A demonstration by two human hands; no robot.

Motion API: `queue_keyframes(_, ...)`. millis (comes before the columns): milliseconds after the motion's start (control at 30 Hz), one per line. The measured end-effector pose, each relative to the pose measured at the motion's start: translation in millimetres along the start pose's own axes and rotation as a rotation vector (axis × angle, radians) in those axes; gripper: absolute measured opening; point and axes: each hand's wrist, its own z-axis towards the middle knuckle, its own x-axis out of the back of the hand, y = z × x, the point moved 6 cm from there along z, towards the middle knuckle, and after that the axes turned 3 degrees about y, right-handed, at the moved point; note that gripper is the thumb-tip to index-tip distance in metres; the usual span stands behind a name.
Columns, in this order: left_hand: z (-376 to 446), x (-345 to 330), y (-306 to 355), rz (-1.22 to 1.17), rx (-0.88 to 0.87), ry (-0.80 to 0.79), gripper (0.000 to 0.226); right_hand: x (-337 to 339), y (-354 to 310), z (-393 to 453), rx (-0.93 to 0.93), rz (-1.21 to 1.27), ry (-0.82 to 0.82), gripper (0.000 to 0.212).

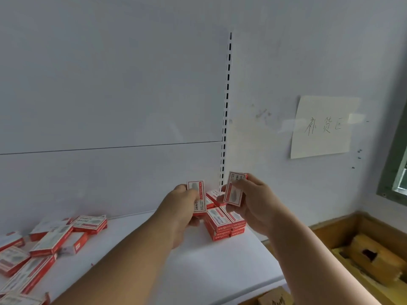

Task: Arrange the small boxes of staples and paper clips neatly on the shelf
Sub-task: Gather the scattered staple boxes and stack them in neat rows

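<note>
left hand (184, 208) grips a "24/6" staple box (197, 198); right hand (253, 201) pinches another box (234, 191) at two o'clock above the "wanguo" stack (222, 225).

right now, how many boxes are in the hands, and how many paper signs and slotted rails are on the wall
held boxes: 2, left box in left hand, right box in right hand
paper sign: 1
slotted rail: 1
total: 4

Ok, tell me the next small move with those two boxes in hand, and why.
Probably set the left hand's box down against the neat stack by the shelf's back corner. Both hands hold boxes just above it, the right hand gripping another box, while loose boxes wait at left.
</note>
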Motion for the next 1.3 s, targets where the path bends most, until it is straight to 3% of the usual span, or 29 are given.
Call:
queue_keyframes(233, 39.6, -6.7, 7.3, 0.129, -0.015, 0.052, 0.004, 8.9, 1.0, 44.8, -0.137, -0.093, -0.141, 0.023)
queue_keyframes(333, 56.3, -7.6, 3.3, 0.217, -0.017, 0.098, 0.009, 13.5, 2.5, 74.6, -0.112, -0.483, -0.012, 0.016)
queue_keyframes(433, 70.3, -9.5, -5.9, 0.266, 0.026, 0.098, 0.005, 13.6, 4.3, 101.0, 0.025, -0.906, 0.135, 0.02)
queue_keyframes(600, 85.6, -14.0, -22.0, 0.322, 0.116, 0.052, 0.007, 4.9, 27.7, 120.4, 0.034, -1.26, 0.124, 0.039)
queue_keyframes(733, 94.5, -11.8, -22.8, 0.436, 0.042, 0.099, 0.022, -0.9, 31.2, 118.9, 0.1, -1.532, 0.107, 0.04)
queue_keyframes(833, 95.3, -7.2, -18.4, 0.508, -0.064, 0.187, 0.036, -2.2, 20.9, 113.4, 0.186, -1.534, 0.148, 0.04)
queue_keyframes(967, 87.5, 4.8, -12.5, 0.615, -0.164, 0.256, 0.037, -15.1, 12.0, 100.2, 0.294, -1.483, 0.148, 0.036)
queue_keyframes(1133, 61.0, 37.2, 1.9, 0.842, -0.252, 0.221, 0.039, -64.0, -0.3, 72.7, 0.443, -1.468, 0.079, 0.034)
queue_keyframes(1300, 26.9, 108.3, 11.9, 1.163, -0.323, 0.164, 0.033, -142.6, 5.5, 42.1, 0.43, -1.466, -0.031, 0.034)
